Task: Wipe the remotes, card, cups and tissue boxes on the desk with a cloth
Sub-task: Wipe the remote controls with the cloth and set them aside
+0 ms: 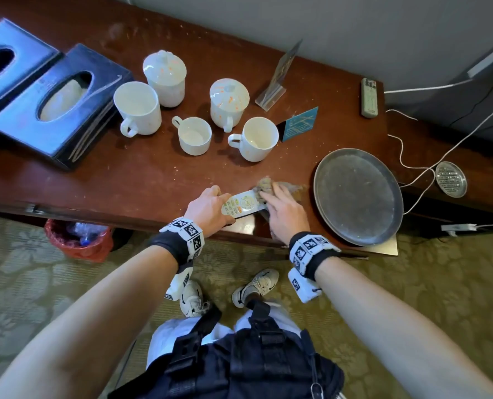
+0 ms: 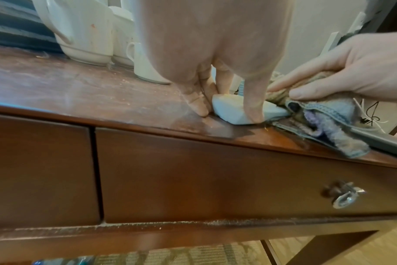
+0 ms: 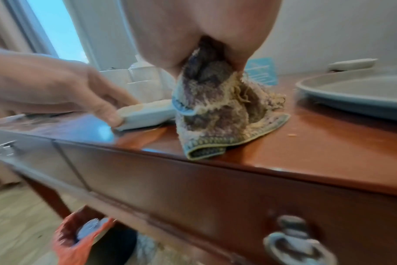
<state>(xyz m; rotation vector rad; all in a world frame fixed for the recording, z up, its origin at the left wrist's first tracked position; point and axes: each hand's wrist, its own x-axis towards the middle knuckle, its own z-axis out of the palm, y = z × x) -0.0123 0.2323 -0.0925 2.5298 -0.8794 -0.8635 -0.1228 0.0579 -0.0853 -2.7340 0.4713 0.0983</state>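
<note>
A white remote (image 1: 241, 205) lies near the desk's front edge. My left hand (image 1: 220, 204) pinches its near end between thumb and fingers, as the left wrist view shows on the remote (image 2: 227, 112). My right hand (image 1: 274, 200) grips a bunched, frayed cloth (image 1: 265, 184) and holds it on the remote's far end; the cloth (image 3: 215, 107) spills from the palm onto the desk. Several white cups (image 1: 194, 135), two of them lidded, stand mid-desk. A blue card (image 1: 300, 123), a second remote (image 1: 369, 97) and two dark tissue boxes (image 1: 55, 108) lie further back.
A round metal tray (image 1: 357, 197) overhangs the front edge just right of my right hand. Behind it are a small metal dish (image 1: 451, 180) and white cables (image 1: 412, 156). A clear card stand (image 1: 277, 82) leans at the back. A red-lined bin (image 1: 78, 237) sits under the desk.
</note>
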